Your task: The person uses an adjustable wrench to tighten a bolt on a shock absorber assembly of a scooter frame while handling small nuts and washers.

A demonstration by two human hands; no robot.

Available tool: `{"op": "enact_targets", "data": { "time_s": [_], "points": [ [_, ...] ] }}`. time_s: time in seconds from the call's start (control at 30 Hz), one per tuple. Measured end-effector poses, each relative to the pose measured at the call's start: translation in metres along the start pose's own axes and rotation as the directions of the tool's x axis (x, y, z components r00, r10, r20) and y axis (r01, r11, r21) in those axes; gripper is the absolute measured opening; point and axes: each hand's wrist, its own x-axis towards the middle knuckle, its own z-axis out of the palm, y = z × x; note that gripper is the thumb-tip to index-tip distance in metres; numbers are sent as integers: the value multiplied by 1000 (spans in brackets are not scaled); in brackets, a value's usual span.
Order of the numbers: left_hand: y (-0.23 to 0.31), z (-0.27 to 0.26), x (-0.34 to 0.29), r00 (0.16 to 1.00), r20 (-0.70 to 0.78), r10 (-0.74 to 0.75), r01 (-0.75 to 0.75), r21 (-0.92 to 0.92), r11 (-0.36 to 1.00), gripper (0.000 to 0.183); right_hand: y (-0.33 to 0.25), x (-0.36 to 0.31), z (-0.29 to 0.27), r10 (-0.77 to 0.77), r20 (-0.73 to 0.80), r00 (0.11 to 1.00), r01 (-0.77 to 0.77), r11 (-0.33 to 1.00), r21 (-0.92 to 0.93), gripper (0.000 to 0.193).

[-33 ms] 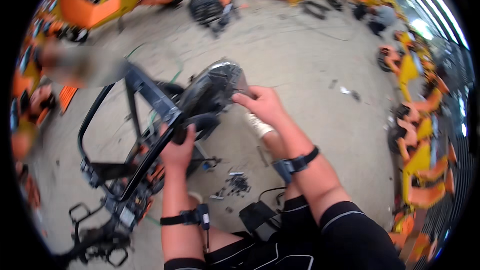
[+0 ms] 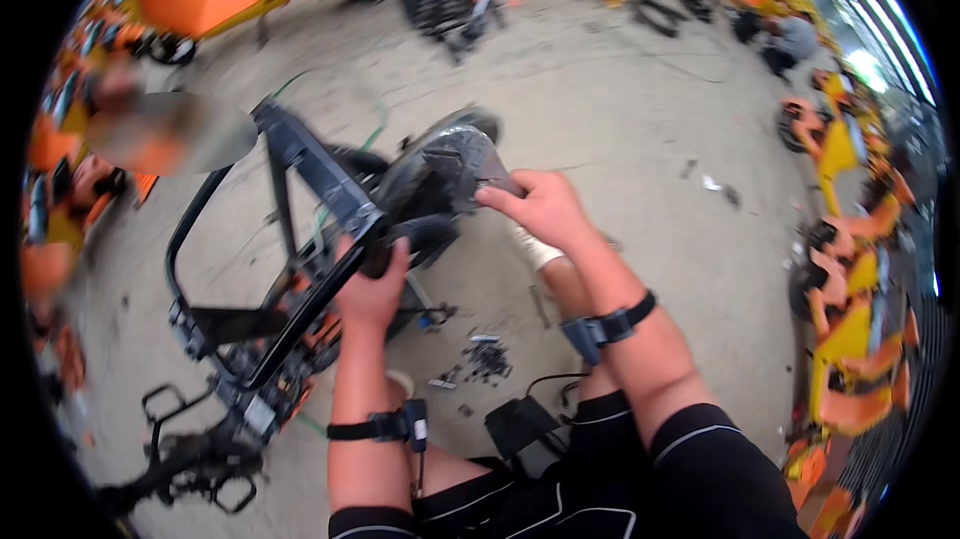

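My left hand [image 2: 372, 284] is wrapped round the black tubular frame [image 2: 297, 331] of a stripped-down scooter, beside a dark flat crosspiece. Thumb and fingers of my right hand [image 2: 540, 207] pinch the edge of a dark, scuffed mudguard [image 2: 462, 161]. This curved piece sits over the scooter's black wheel [image 2: 482, 123], which shows in part behind it. The fingers under both parts are hidden. Handlebar-end pieces and cables [image 2: 205, 464] of the scooter lie at the lower left.
Small dark screws or fittings [image 2: 487, 361] lie in a pile on the concrete floor, near a black pouch [image 2: 522, 431]. A green hose [image 2: 380, 119] runs behind the frame. Orange and yellow scooters [image 2: 850, 339] line both sides. A person [image 2: 790, 39] crouches far right.
The whole scene has shifted a little to the right in the picture. Both hands keep their hold on the frame and the mudguard.
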Motion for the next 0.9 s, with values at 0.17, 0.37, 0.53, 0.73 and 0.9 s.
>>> {"op": "enact_targets", "data": {
  "time_s": [0.17,0.37,0.53,0.73,0.9],
  "points": [
    [37,-18,-8,982,117,-149,157,-61,986,56,-30,12,23,-38,235,971,128,916,-379,68],
    [38,-32,-8,921,282,-270,286,-14,958,92,-20,41,14,-261,180,948,310,885,-347,59],
    [33,-25,6,943,302,-141,160,-39,986,113,-20,60,-2,-458,228,859,510,799,-318,52],
    [29,-21,11,941,318,-120,136,-28,990,116,-19,76,-15,-584,291,758,652,684,-327,47],
    [19,-27,11,920,377,-106,127,-31,991,100,-23,88,-15,-657,315,685,727,582,-364,48]
  ]
}}
